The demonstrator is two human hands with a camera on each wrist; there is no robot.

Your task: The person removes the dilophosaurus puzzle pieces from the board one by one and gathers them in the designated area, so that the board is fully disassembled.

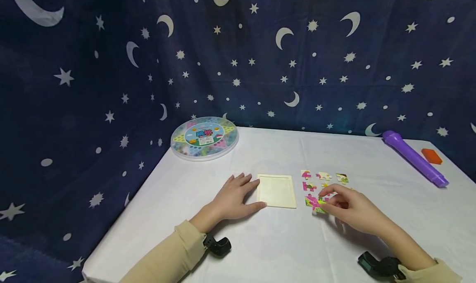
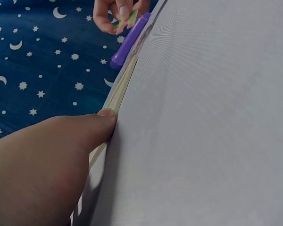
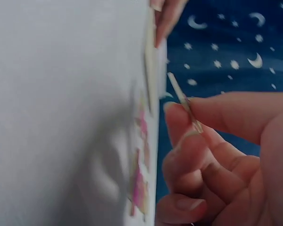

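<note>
My left hand (image 1: 236, 196) lies with fingers spread on the table, thumb and index fingertip at the left edge of a shallow cream puzzle frame (image 1: 276, 191). The frame lies flat with its inside bare. My right hand (image 1: 349, 206) pinches a jigsaw piece (image 3: 185, 102) between thumb and fingers, held above the table. Green and pink show on that piece in the left wrist view. Beneath and beyond the right hand lie several loose pink, yellow and green jigsaw pieces (image 1: 308, 186), laid out in rough rows and partly hidden by the fingers.
A round board game box (image 1: 204, 136) with a clear rim sits at the back left. Toward the right edge lie a purple microphone-shaped stick (image 1: 414, 158) and an orange block (image 1: 431, 156). A dark star-patterned cloth (image 1: 260, 68) hangs behind the white-covered table (image 1: 267, 250).
</note>
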